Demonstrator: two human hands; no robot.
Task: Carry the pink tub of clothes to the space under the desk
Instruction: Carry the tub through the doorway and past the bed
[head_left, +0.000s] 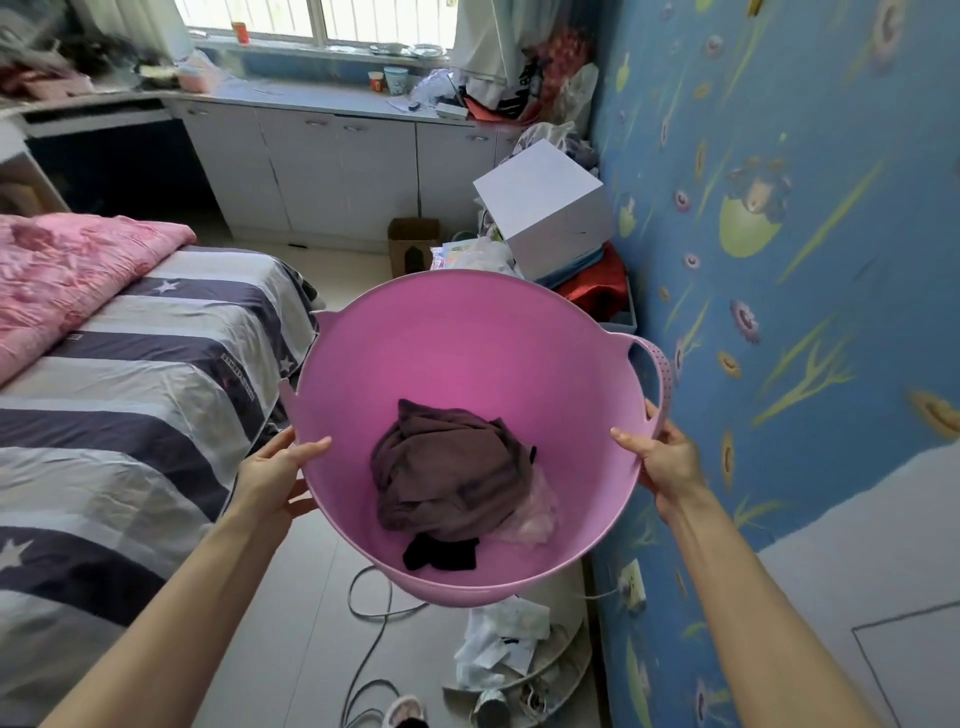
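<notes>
The tub (467, 353) is up in the air, held out in front of the person, above the floor (322, 597) between the bed (130, 364) and the blue wall (779, 234). It tips a little toward the person, so you can see right in. At the bottom lie the clothes (452, 467): a brown bundle, something black, and something thin and pale.

The left hand (275, 473) has a closed grip on the near left rim, thumb inside and fingers under. The right hand (667, 457) has a closed grip on the right rim, just by the loop handle (657, 374). Both hands hold the tub tight.

So the lifting part looks done. The carrying part is not finished. The dark gap (119, 166) under the surface (104, 101) is far off at the back left, past the end of the bed. The tub is well apart from it.

What is left, I think: walk forward along the bed, turn left, then set the tub down in that gap. A cord (374, 639) and some papers (498, 639) lie on the floor close by, so feet should step with care.
</notes>
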